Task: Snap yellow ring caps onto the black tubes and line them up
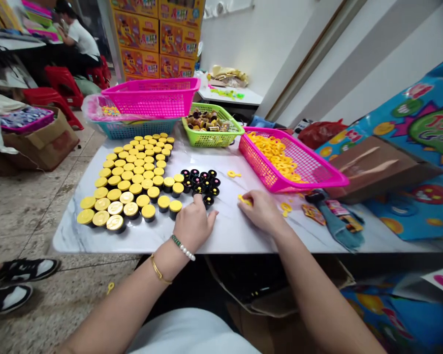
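My right hand is closed in a pinch on a small yellow plastic wand, partly hidden by the fingers; similar pieces have a ring and a short handle. My left hand is beside a cluster of small open black cups with pink or yellow bits inside. Its thumb stands apart from the index finger, which reaches to the cups; the other fingers are mostly hidden. To the left stand rows of black cups with yellow lids. A loose yellow wand lies behind the black cups.
A pink basket of yellow wands stands at the right, with a green basket of small wrapped pieces behind. Another pink basket rests on a blue one. A grey-blue cloth lies near the right front. Another person sits far left.
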Tool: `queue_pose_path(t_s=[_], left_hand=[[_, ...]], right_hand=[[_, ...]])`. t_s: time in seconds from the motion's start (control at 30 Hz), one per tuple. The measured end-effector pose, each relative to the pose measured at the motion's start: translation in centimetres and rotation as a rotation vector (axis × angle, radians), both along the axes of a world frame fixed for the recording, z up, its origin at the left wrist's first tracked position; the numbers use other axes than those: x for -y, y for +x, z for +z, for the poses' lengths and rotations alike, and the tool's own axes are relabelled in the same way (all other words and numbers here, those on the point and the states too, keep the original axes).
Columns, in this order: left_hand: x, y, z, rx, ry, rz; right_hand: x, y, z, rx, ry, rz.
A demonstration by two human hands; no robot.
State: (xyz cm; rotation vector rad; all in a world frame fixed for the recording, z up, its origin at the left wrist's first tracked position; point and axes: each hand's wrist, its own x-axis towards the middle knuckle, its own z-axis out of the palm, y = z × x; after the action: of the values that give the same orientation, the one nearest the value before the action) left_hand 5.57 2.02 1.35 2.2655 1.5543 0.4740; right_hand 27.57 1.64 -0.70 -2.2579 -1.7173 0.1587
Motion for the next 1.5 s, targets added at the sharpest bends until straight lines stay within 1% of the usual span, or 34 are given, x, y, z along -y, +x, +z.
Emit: queue_pose_path(t_s=[0.1,0.17,0.23,0.3,0.33,0.4,0.5,0.6,0.7,0.8,0.93,1.03,1.23,1.33,1.4,1.47,1.5], left_hand=[[-0.1,0.5,-0.2,-0.09,0.021,0.011],[-0.3,0.7,-0.2,-0.128,0.031,0.006],[-0.4,0.9,-0.3,-0.123,0.048,-0.003],[-0.3,0.7,-0.3,-0.085,0.062,-0.023],[-0.1,0.4,-0.3,-0.062,0.063,-0.04],[0.6,-0.4,-0.2,-0.026,0.051,-0.085],[2.0,-2.0,-0.5,0.018,0.022,-0.131],[2.9,-3.1,-1.1,0.106,0.0,-0.13],[3.0,-3.4,-1.8,0.189,0.009,-0.155],[2.8,-3.3,-2.0,0.202,0.004,-0.18],[2.7,-3.4,-1.9,0.179,-0.007,-0.197],[2.8,-3.4,-1.7,0.142,-0.016,-0.207],[2.7,-3.4,-1.8,0.072,-0.044,-0.229],[2.7,-3.5,-1.8,0.084,-0.056,-0.231],[2.7,-3.5,-1.4,0.1,-0.063,-0.218],[2.7,-3.5,-0.9,0.161,-0.112,-0.203],[2.7,-3.5,-0.6,0.224,-0.167,-0.203]], right_hand=[[2.5,-1.7,0.4,-0.265,-0.016,0.045],[3.2,-2.7,0.7,-0.505,0.003,0.061],[3.3,-3.6,1.0,-0.806,0.017,0.061],[3.2,-4.2,1.2,-1.066,0.048,0.036],[3.2,-4.5,1.4,-1.163,0.068,0.013],[3.4,-4.9,1.5,-1.332,0.088,-0.039],[4.0,-5.7,1.5,-1.527,0.035,-0.097],[4.7,-6.9,1.3,-1.546,-0.033,-0.106],[4.7,-7.9,1.3,-1.474,-0.071,-0.079],[4.2,-8.3,1.3,-1.385,-0.08,-0.042],[3.6,-8.4,1.4,-1.289,-0.072,-0.005],[3.4,-8.5,1.5,-1.256,-0.059,-0.008],[3.1,-8.9,1.5,-1.325,-0.122,-0.044],[3.3,-9.1,1.4,-1.318,-0.107,-0.046],[3.5,-9.1,1.3,-1.31,-0.098,-0.022],[3.5,-9.1,1.2,-1.316,-0.12,0.013],[3.5,-9.0,1.2,-1.32,-0.137,0.026]])
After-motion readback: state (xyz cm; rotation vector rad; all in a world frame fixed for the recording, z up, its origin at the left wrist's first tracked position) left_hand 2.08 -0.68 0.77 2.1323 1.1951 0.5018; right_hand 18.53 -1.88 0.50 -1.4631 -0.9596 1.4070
